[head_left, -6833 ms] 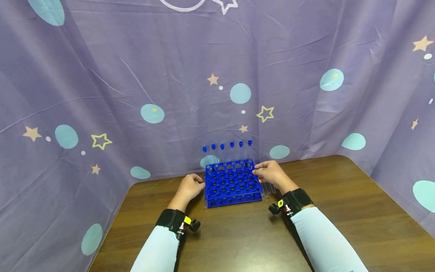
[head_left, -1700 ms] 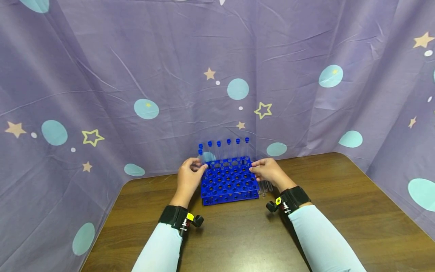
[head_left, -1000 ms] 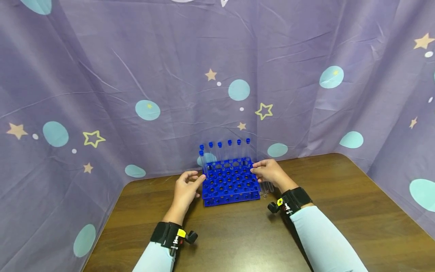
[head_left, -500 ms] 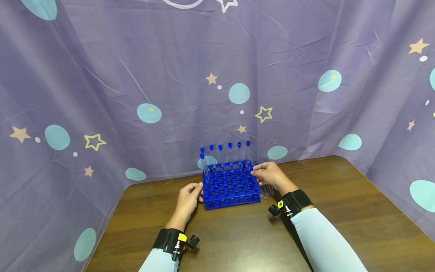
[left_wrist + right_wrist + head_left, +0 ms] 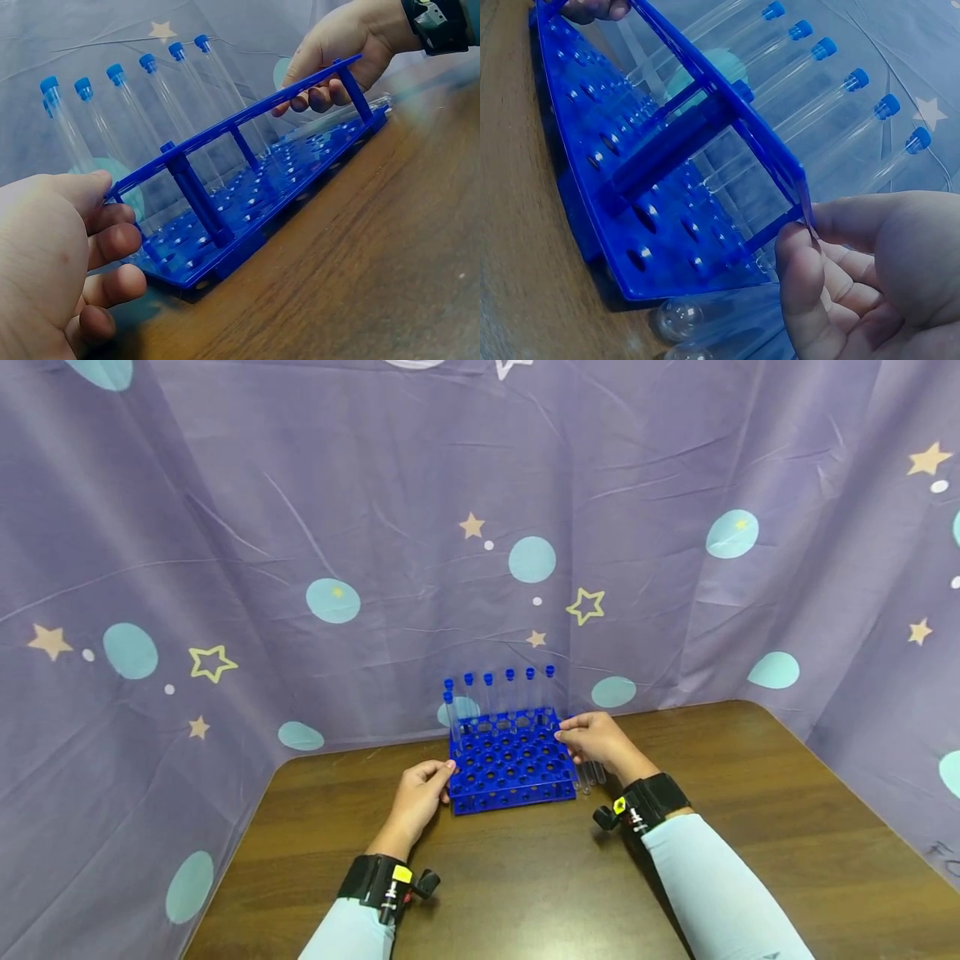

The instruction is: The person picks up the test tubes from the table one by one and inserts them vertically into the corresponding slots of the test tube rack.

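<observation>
A blue test tube rack (image 5: 517, 788), two-tiered with round holes, stands on the wooden table. Along its back row, several clear test tubes (image 5: 510, 693) with blue caps stand upright. One more capped tube (image 5: 452, 720) stands at the left, in front of that row. My left hand (image 5: 417, 795) pinches the left edge of the rack's upper plate, thumb on top and index finger beneath in the left wrist view. At the opposite end my right hand (image 5: 597, 741) pinches the upper plate's right edge between thumb and fingers, as the right wrist view shows.
Several loose clear tubes (image 5: 589, 775) lie beside the rack, partly under my right hand; their rounded ends (image 5: 679, 319) show in the right wrist view. A purple patterned curtain (image 5: 405, 610) hangs behind the wooden table (image 5: 517, 885).
A tube beside the rack's left side now stands in it, at the left in front of the back row. My left hand let go of it and moved down to the rack's left edge. The right hand stayed.
</observation>
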A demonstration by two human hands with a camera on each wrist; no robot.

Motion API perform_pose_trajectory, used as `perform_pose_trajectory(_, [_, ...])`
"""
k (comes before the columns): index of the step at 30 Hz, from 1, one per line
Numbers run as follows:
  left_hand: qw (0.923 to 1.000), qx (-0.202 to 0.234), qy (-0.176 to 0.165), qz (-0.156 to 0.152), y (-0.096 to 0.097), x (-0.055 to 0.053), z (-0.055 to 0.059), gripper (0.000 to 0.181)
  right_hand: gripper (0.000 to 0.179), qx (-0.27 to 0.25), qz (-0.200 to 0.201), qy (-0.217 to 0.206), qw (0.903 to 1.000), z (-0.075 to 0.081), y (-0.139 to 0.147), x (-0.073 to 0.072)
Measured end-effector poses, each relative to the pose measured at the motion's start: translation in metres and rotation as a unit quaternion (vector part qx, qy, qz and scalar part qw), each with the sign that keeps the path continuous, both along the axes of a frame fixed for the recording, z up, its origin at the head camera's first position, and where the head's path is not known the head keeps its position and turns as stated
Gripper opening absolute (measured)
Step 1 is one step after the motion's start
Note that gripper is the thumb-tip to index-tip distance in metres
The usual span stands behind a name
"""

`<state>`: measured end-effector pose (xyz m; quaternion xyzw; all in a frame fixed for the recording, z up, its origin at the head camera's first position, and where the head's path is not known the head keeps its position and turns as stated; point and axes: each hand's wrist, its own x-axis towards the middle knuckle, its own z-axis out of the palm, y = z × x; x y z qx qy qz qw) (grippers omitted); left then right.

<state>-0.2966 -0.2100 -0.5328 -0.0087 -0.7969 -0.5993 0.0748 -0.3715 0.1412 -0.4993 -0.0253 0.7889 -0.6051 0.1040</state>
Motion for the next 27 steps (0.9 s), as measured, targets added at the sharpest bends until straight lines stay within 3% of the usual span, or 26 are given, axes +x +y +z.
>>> perform_pose_trajectory(11, [1.0000,0.003,-0.001,0.003,0.002,0.003,-0.001,0.031,0.036,0.035,0.000,0.038,0.9987,-0.001,0.004,0.003])
perform_pose_trajectory(15, [1.0000,0.003,-0.004,0.002,0.002,0.002,-0.001,0.028,0.031,0.037,-0.019,0.077,0.9962,-0.002,0.012,0.001])
perform_pose_trajectory(18, [1.0000,0.001,-0.002,0.002,0.002,0.002,0.001,0.027,0.027,0.093,-0.061,0.128,0.9856,-0.003,0.020,-0.003])
perform_pose_trajectory(23, [1.0000,0.001,0.000,0.004,0.001,0.001,0.002,0.028,0.032,0.211,-0.128,0.173,0.9533,-0.004,0.035,-0.006])
perform_pose_trajectory(27, [0.9999,-0.001,-0.006,0.010,0.001,0.001,0.003,0.029,0.040,0.240,-0.127,0.160,0.9489,-0.003,0.042,-0.006])
